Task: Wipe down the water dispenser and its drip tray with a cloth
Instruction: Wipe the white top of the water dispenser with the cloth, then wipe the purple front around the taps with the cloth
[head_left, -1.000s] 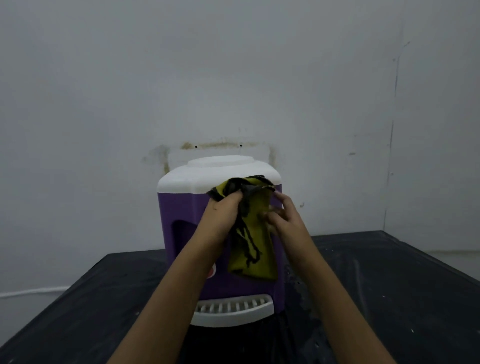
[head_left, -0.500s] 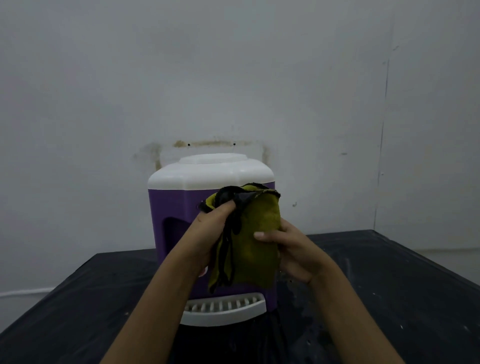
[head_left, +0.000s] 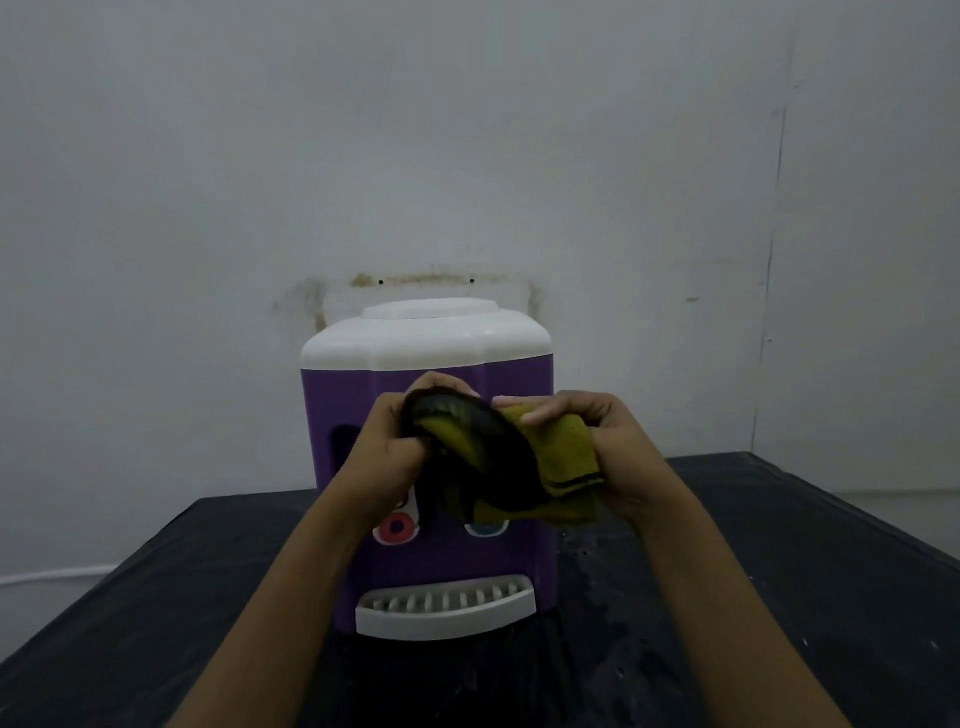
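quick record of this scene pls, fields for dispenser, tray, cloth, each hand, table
water dispenser: purple body, white top, upright
drip tray: white, slotted, at the dispenser's base, uncovered
cloth: yellow and black, bunched, held in front of the dispenser's upper face; contact with it cannot be told
left hand: grips the cloth's dark end
right hand: grips the cloth's yellow end
table: black, dispenser stands on it, wet-looking marks to its right
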